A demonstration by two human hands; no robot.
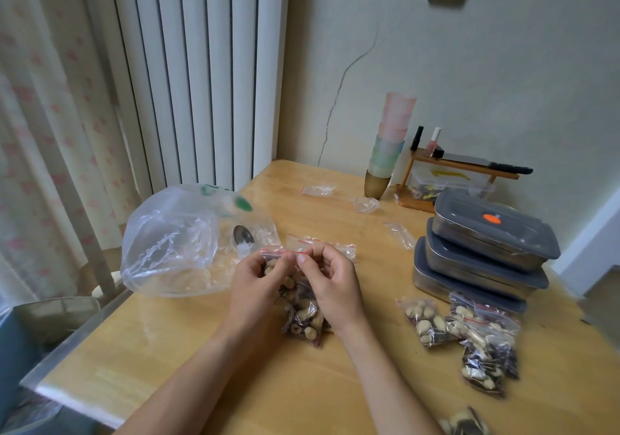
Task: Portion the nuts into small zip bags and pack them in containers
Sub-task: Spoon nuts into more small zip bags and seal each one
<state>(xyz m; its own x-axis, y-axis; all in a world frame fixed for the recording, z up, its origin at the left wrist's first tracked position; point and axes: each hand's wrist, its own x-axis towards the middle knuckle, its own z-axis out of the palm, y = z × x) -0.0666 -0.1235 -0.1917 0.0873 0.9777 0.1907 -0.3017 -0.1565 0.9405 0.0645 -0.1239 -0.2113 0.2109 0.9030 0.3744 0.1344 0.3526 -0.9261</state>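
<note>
A small zip bag of nuts (303, 314) stands on the wooden table (302, 384) at the centre. My left hand (256, 287) and my right hand (332, 283) both pinch its red-lined top strip between thumb and fingers. To the left lies a large clear plastic bag (174, 243) with nuts at its bottom and a metal spoon (243, 235) inside. Filled zip bags (469, 334) lie at the right in a loose pile. Behind them stand three stacked metal containers (483, 250) with grey lids, all closed.
Empty small zip bags (318, 190) lie scattered across the far half of the table. A stack of coloured cups (391, 146) and a small wooden rack (459, 169) with bottles and a knife stand at the back right. The table's left edge borders a curtain and radiator.
</note>
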